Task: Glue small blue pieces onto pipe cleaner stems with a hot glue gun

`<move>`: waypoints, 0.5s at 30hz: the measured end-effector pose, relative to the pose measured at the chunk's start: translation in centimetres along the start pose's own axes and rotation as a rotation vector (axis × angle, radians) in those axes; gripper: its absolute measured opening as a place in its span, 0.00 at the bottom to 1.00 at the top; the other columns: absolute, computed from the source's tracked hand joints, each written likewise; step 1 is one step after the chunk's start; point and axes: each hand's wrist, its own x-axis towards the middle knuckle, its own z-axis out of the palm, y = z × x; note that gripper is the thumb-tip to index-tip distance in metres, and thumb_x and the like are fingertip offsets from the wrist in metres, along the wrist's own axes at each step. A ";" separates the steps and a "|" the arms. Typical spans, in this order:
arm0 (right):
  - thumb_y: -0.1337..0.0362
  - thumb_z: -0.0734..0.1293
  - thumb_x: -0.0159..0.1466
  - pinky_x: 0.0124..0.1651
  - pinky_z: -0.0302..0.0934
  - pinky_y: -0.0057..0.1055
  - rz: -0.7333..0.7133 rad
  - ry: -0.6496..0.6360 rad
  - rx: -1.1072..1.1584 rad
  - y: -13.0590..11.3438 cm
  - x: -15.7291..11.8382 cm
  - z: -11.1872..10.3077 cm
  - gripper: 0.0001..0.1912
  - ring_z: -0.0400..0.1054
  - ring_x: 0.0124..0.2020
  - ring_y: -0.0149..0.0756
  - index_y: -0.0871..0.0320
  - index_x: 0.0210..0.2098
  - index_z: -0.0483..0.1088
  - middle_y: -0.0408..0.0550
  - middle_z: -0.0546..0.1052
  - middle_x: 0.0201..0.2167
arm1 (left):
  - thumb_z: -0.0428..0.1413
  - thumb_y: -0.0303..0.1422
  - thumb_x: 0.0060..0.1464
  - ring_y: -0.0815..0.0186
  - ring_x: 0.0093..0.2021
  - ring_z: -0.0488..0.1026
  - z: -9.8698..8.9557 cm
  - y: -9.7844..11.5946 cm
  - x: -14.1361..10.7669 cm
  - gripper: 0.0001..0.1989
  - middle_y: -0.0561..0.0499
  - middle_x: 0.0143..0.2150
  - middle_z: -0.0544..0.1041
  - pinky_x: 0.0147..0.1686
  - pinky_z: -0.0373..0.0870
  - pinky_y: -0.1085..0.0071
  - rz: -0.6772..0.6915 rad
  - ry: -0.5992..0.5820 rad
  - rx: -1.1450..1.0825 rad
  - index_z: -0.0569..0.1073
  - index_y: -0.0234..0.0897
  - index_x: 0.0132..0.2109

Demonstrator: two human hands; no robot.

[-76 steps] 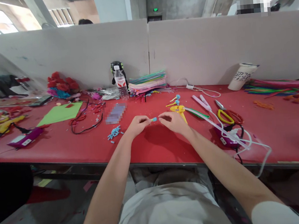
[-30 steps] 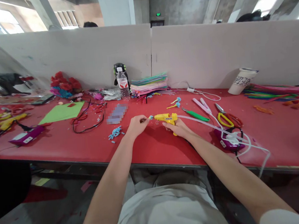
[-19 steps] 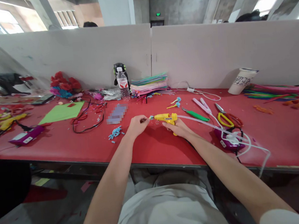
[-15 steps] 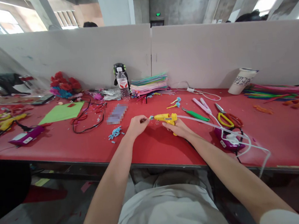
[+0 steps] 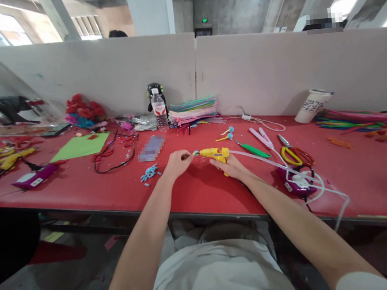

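A: ok so what's each hand actually doing here?

B: right hand [image 5: 229, 165] is wrapped round the grip of a yellow hot glue gun [image 5: 211, 153], so call that the landmark. left hand [image 5: 180, 163] is just left of it, thumb and fingers pinched on a tiny blue piece [image 5: 197, 153] with a bit of yellow at the finger end

A: and where's the blue piece sitting, on the nozzle?

B: right at the nozzle tip of the glue gun, held up off the red bench [image 5: 204, 193] I think. touching or only just short of it, can't tell, way too small. there's a long clear glue stick [image 5: 258, 154] poking out the gun's back end too

A: anything else around?

B: pile of light blue bits [image 5: 149, 172] well left of the glue gun, two yellow-stemmed blue pieces [image 5: 229, 136] just beyond it, green-handled tool [image 5: 257, 151] to its right, then scissors [image 5: 284, 140] farther right. pipe cleaners [image 5: 193, 108] are stacked well behind the gun, near a plastic water bottle [image 5: 160, 112]
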 end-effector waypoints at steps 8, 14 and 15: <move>0.49 0.64 0.62 0.23 0.55 0.26 -0.016 0.008 0.001 0.4 0.1 0.0 0.16 0.58 0.20 0.28 0.56 0.35 0.71 0.38 0.64 0.18 | 0.53 0.43 0.55 0.71 0.25 0.62 0.0 -0.1 0.0 0.17 0.53 0.23 0.69 0.27 0.55 0.73 0.003 0.002 -0.009 0.74 0.33 0.28; 0.50 0.64 0.62 0.23 0.55 0.26 -0.025 0.020 -0.013 0.3 0.1 0.0 0.16 0.59 0.20 0.29 0.56 0.34 0.71 0.38 0.65 0.18 | 0.52 0.43 0.55 0.71 0.25 0.62 -0.1 -0.1 0.0 0.17 0.54 0.22 0.68 0.27 0.55 0.74 -0.004 0.000 -0.011 0.73 0.33 0.28; 0.50 0.64 0.62 0.24 0.56 0.26 -0.026 0.023 -0.015 0.2 0.1 0.0 0.16 0.59 0.20 0.29 0.56 0.34 0.72 0.38 0.65 0.18 | 0.52 0.43 0.55 0.71 0.25 0.62 -0.1 -0.1 0.0 0.17 0.54 0.22 0.68 0.27 0.55 0.74 -0.003 0.001 -0.017 0.73 0.33 0.28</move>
